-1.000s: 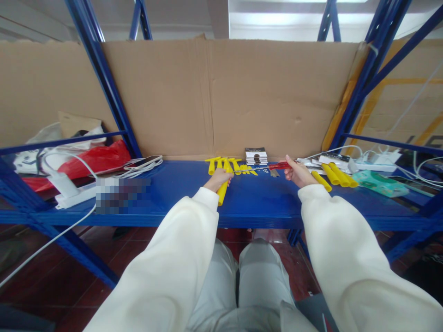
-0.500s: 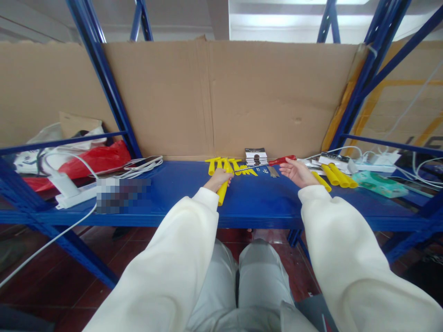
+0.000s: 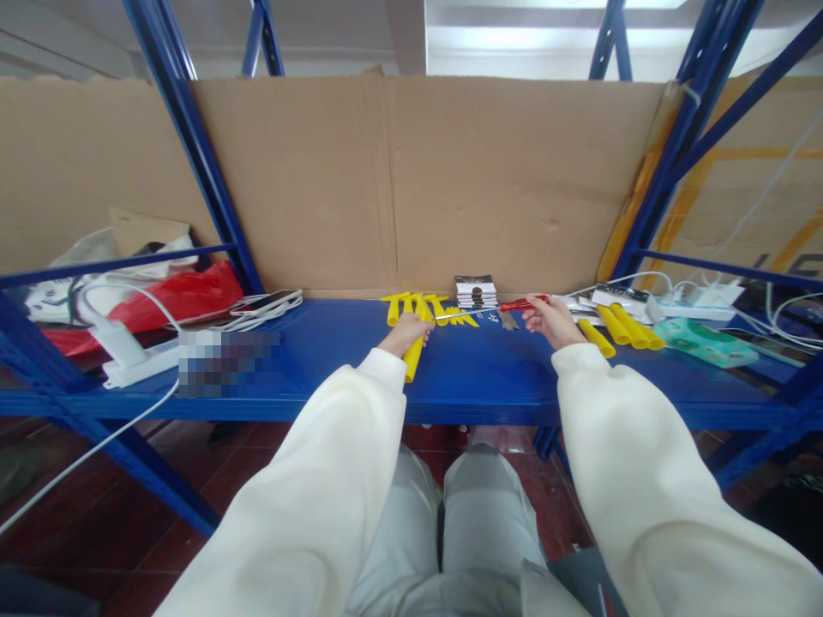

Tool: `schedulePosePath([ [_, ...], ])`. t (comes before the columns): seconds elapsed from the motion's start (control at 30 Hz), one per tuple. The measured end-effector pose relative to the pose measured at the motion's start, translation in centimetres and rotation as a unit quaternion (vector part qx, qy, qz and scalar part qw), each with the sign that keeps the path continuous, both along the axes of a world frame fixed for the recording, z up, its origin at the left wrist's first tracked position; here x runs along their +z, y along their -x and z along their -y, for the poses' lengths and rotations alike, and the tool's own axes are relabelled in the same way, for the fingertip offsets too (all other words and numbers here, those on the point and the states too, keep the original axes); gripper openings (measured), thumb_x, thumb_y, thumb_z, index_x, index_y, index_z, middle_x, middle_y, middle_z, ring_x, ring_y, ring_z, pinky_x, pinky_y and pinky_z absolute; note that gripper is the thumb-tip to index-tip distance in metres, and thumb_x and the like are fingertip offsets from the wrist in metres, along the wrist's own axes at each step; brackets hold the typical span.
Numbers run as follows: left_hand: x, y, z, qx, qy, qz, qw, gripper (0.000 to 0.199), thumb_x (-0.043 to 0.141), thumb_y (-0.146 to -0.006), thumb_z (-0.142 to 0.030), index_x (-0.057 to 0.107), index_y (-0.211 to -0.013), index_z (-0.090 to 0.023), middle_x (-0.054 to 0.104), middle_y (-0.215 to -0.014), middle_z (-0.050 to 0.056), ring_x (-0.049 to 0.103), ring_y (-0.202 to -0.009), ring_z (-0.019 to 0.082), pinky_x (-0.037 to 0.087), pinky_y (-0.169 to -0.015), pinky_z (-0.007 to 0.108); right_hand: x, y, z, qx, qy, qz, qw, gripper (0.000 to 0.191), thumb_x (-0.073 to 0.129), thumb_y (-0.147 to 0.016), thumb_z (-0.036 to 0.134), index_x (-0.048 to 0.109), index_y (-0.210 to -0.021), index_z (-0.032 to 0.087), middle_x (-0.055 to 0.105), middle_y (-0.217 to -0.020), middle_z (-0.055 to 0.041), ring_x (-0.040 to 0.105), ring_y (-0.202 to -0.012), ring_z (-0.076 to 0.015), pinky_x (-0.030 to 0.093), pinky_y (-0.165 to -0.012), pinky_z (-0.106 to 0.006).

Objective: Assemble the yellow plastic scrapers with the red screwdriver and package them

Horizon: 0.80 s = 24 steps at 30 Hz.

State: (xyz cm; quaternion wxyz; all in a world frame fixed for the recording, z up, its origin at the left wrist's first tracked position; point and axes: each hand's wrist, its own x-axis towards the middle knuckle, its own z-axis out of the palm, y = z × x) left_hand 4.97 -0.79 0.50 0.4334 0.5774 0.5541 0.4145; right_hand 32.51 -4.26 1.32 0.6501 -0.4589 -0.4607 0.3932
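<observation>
My left hand is wrapped round a yellow handle, whose lower end sticks out below the fingers. A red screwdriver lies nearly level between my hands, its metal shaft reaching to the left fingers. At its red grip, my right hand is closed with the fingertips on the handle. Behind the left hand several yellow parts lie in a row. Small metal pieces and flat grey blades rest between the hands, near a stack of small black-and-white boxes.
The blue shelf has a cardboard sheet behind it. Several yellow tubes, a green packet and white cables lie at the right. A power strip, a red bag and a phone are at the left.
My right hand has shifted slightly and its fingers have turned around the red grip. The screwdriver's tilt has changed a little. My left hand stays in place.
</observation>
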Motion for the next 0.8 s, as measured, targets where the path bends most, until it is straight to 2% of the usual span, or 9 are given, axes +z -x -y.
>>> schedulePosePath([
  [0.2, -0.1, 0.0, -0.2, 0.006, -0.001, 0.007, 1.000, 0.010, 0.069, -0.076, -0.005, 0.064, -0.081, -0.012, 0.046, -0.051, -0.004, 0.050, -0.046, 0.009, 0.048, -0.055, 0.026, 0.2, -0.4, 0.3, 0.026, 0.011, -0.018, 0.999, 0.026, 0.077, -0.079, 0.036, 0.061, -0.093, 0.021, 0.067, -0.054, 0.0028, 0.061, -0.040, -0.0114, 0.045, -0.037, -0.016],
  [0.43, -0.1, 0.0, -0.2, 0.008, 0.002, 0.005, 1.000, 0.009, 0.067, -0.075, -0.004, 0.061, -0.075, -0.012, 0.047, -0.052, -0.003, 0.049, -0.046, 0.009, 0.048, -0.055, 0.027, 1.0, -0.3, 0.6, 0.087, 0.031, -0.075, 0.993, 0.009, 0.060, -0.093, 0.028, 0.063, -0.089, 0.021, 0.075, -0.069, -0.0021, 0.069, -0.054, -0.0128, 0.052, -0.045, -0.018],
  [0.53, 0.0, 0.0, -0.1, 0.010, 0.002, 0.003, 1.000, 0.010, 0.065, -0.076, -0.004, 0.059, -0.073, -0.012, 0.047, -0.051, -0.004, 0.047, -0.044, 0.008, 0.046, -0.052, 0.025, 0.8, -0.4, 0.4, 0.067, 0.025, -0.065, 0.995, 0.012, 0.066, -0.090, 0.029, 0.061, -0.084, 0.020, 0.074, -0.066, -0.0014, 0.066, -0.049, -0.0110, 0.050, -0.044, -0.017],
  [0.67, -0.1, -0.1, 0.0, 0.012, 0.001, 0.002, 1.000, 0.014, 0.061, -0.079, -0.003, 0.057, -0.071, -0.014, 0.044, -0.048, -0.005, 0.043, -0.042, 0.007, 0.044, -0.049, 0.022, 0.2, -0.6, -0.2, 0.029, -0.002, -0.040, 0.999, 0.032, 0.079, -0.078, 0.040, 0.055, -0.073, 0.020, 0.063, -0.052, 0.0030, 0.054, -0.038, -0.0084, 0.042, -0.035, -0.016],
  [0.8, -0.2, -0.1, -0.2, 0.014, -0.001, 0.005, 1.000, 0.015, 0.064, -0.077, -0.003, 0.057, -0.070, -0.014, 0.044, -0.049, -0.004, 0.045, -0.043, 0.008, 0.045, -0.052, 0.024, -0.1, -0.6, -0.6, 0.001, -0.035, -0.046, 0.998, 0.039, 0.085, -0.069, 0.043, 0.054, -0.068, 0.020, 0.056, -0.051, 0.0055, 0.048, -0.038, -0.0059, 0.038, -0.033, -0.016],
])
